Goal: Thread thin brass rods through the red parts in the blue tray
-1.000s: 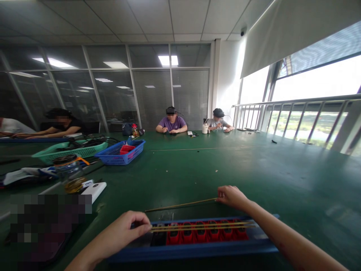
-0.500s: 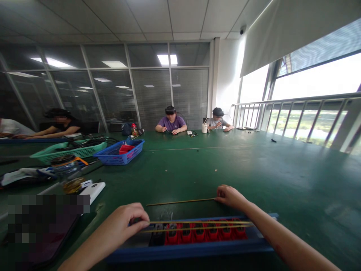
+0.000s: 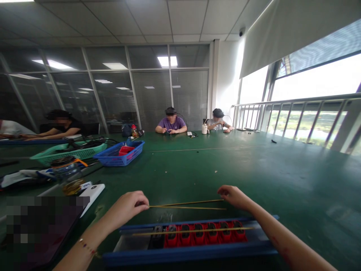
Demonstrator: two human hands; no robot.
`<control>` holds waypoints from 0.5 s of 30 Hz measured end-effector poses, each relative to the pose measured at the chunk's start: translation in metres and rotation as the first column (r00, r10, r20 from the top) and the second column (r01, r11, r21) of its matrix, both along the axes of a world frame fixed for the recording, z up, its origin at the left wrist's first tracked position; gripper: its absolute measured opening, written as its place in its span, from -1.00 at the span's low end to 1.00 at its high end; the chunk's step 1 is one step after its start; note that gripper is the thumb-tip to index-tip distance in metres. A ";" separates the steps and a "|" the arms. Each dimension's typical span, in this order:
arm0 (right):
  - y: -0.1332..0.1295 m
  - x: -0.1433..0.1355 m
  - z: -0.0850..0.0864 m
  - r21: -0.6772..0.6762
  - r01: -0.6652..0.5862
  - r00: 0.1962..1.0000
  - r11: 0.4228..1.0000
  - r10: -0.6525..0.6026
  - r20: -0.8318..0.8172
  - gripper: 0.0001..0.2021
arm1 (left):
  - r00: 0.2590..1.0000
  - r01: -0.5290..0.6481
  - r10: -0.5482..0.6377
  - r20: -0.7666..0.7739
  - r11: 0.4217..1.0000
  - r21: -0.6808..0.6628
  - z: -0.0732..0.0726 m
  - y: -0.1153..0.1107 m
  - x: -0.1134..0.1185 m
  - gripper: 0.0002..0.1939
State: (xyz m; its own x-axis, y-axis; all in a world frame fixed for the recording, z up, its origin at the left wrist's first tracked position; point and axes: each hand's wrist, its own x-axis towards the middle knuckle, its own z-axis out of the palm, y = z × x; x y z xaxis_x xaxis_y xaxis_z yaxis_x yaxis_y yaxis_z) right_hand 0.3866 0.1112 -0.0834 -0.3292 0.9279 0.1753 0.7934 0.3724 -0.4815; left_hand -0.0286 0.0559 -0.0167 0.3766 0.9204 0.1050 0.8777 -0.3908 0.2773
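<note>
- Three sticks [image 3: 208, 230], thin, straight, yellowish
- Held stick [image 3: 194, 207]: end pinched by left hand [image 3: 131, 204]
- Far stick [image 3: 194, 202]: reaches right hand [image 3: 233, 196], fingers curled, grip unclear
- Tray stick [image 3: 180, 232]: across red blocks [image 3: 185, 241], below both hands

The desk [image 3: 180, 169] is viewed from head height, forward and down. Both hands are seen close up.

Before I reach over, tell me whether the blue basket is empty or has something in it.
Not empty: the blue basket has a red container in it, visible above its near rim.
</note>
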 end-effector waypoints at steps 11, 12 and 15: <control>-0.092 0.002 0.058 0.151 -0.064 0.998 0.986 0.060 0.031 -0.69 | 0.987 -0.070 0.061 -0.147 0.996 -0.054 -0.042 0.039 0.015 -0.85; -0.100 0.003 0.059 0.141 -0.068 0.996 0.988 0.059 0.068 -0.67 | 0.987 -0.067 0.059 -0.149 0.996 -0.052 -0.043 0.039 0.015 -0.86; -0.118 0.006 0.053 0.117 -0.047 0.987 0.992 0.028 0.159 -0.66 | 0.987 -0.061 0.055 -0.149 0.997 -0.042 -0.046 0.040 0.016 -0.90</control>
